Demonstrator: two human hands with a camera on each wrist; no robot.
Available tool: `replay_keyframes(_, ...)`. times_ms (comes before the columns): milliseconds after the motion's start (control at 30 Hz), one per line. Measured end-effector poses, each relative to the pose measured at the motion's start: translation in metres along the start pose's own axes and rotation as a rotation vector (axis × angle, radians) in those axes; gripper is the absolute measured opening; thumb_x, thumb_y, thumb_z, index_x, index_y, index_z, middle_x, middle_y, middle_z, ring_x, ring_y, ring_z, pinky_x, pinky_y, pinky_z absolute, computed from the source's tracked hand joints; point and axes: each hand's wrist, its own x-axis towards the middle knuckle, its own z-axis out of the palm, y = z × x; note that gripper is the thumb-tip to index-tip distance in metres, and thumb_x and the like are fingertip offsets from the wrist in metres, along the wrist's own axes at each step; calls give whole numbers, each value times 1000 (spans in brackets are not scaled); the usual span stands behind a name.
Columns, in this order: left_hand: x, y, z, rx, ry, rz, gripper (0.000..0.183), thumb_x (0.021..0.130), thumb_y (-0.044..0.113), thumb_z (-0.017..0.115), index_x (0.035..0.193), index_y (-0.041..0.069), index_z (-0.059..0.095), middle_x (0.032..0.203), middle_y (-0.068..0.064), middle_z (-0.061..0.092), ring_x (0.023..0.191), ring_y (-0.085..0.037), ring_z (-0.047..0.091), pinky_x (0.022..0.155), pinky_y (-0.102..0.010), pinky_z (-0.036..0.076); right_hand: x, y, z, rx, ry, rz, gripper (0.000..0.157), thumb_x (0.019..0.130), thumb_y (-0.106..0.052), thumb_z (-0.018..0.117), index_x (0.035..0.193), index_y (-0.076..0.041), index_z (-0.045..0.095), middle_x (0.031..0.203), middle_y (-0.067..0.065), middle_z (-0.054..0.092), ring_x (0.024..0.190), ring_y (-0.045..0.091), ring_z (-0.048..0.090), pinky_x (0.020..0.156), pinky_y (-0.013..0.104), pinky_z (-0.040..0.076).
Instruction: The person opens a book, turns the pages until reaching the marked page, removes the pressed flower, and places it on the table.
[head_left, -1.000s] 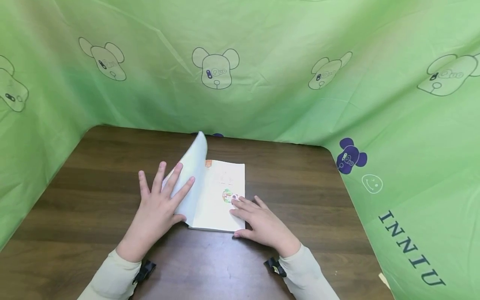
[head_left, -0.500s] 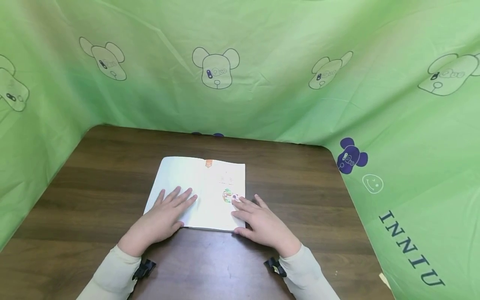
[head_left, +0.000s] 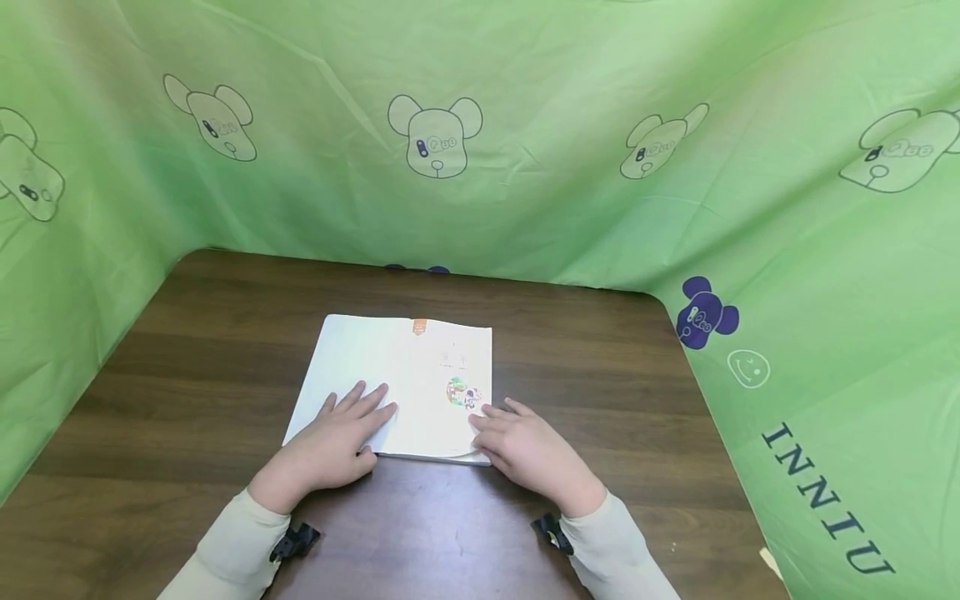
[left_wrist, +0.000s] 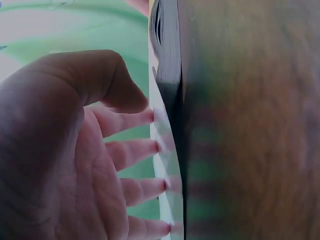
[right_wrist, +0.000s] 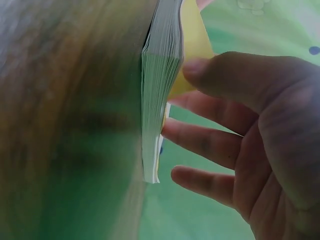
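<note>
An open book [head_left: 427,358] lies on the table, with a small colored picture and an orange tab on its right page. My left hand [head_left: 330,450] is spread at the lower part of the left page, its fingertips resting on the paper in the left wrist view. At the lower right corner, my right hand [head_left: 528,446] pinches a page [right_wrist: 195,35] between thumb and fingers. That page curls up off the thick stack of pages [right_wrist: 162,75] beneath, and its raised side looks yellow in the right wrist view.
The brown wooden table [head_left: 600,375] extends around the book. A green cloth [head_left: 525,208] with bear-head drawings hangs behind and along both sides. A small pale object [head_left: 770,562] sits at the right table edge. Black straps [head_left: 295,542] are on the wrists.
The left leaf, raised a second ago, came down flat under my left hand. My right hand has drawn its fingers in at the page corner, and the corner has lifted.
</note>
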Motion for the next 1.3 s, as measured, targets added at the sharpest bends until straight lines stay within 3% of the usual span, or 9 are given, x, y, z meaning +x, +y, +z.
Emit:
replay_keyframes(133, 2, 4, 2, -5, 56, 8, 58, 93, 21, 58, 151, 16, 52, 165, -9, 36, 154, -44, 25, 115, -74, 20, 1, 1, 1, 37, 70, 28, 9, 94, -14, 71, 101, -19, 73, 118, -1, 77, 115, 21, 71, 105, 52, 50)
replay_keyframes(267, 3, 7, 4, -7, 105, 79, 53, 96, 25, 62, 148, 20, 57, 163, -3, 41, 154, -43, 24, 115, -77, 16, 2, 2, 4, 61, 144, 38, 11, 94, -11, 70, 103, -18, 70, 102, -6, 78, 100, 12, 74, 100, 48, 54)
replay_keyframes(400, 4, 11, 6, -25, 76, 136, 49, 97, 28, 64, 146, 23, 60, 161, 2, 44, 156, -36, 24, 113, -79, 12, 3, 3, 5, 50, 217, 34, 11, 93, -13, 72, 102, -19, 70, 96, -9, 77, 92, 9, 74, 94, 44, 57)
replay_keyframes(533, 3, 13, 7, -27, 63, 141, 48, 97, 35, 67, 144, 23, 62, 160, 2, 45, 155, -35, 26, 113, -80, 12, 4, 3, 3, 23, 295, 17, 8, 94, -17, 71, 102, -18, 71, 93, -9, 76, 90, 10, 75, 87, 38, 58)
replay_keyframes(767, 4, 13, 8, -28, 88, 126, 51, 93, 43, 74, 140, 25, 65, 158, 3, 48, 153, -35, 31, 112, -79, 16, 5, 2, 1, -2, 406, -11, 11, 99, -21, 65, 105, -15, 72, 99, -3, 79, 94, 14, 76, 82, 36, 59)
replay_keyframes(1000, 8, 12, 13, 36, 169, 127, 40, 94, 39, 74, 131, 25, 71, 151, 4, 57, 148, -32, 42, 109, -79, 26, 7, 3, 2, 20, 547, -34, 19, 105, -23, 58, 106, -12, 74, 101, -1, 79, 97, 17, 76, 80, 37, 59)
replay_keyframes(1133, 10, 12, 13, 68, 198, 115, 36, 96, 37, 72, 130, 25, 72, 147, 4, 60, 145, -30, 46, 109, -77, 29, 8, 4, 2, 53, 618, 22, 19, 104, -24, 61, 107, -11, 75, 106, 0, 78, 98, 18, 75, 82, 37, 59)
replay_keyframes(1300, 10, 10, 11, 71, 243, 81, 53, 97, 38, 69, 146, 21, 58, 151, 0, 56, 143, -28, 49, 111, -71, 32, 7, 5, 2, 86, 582, 127, 20, 100, -24, 67, 112, -9, 73, 118, 2, 75, 105, 20, 73, 85, 40, 57)
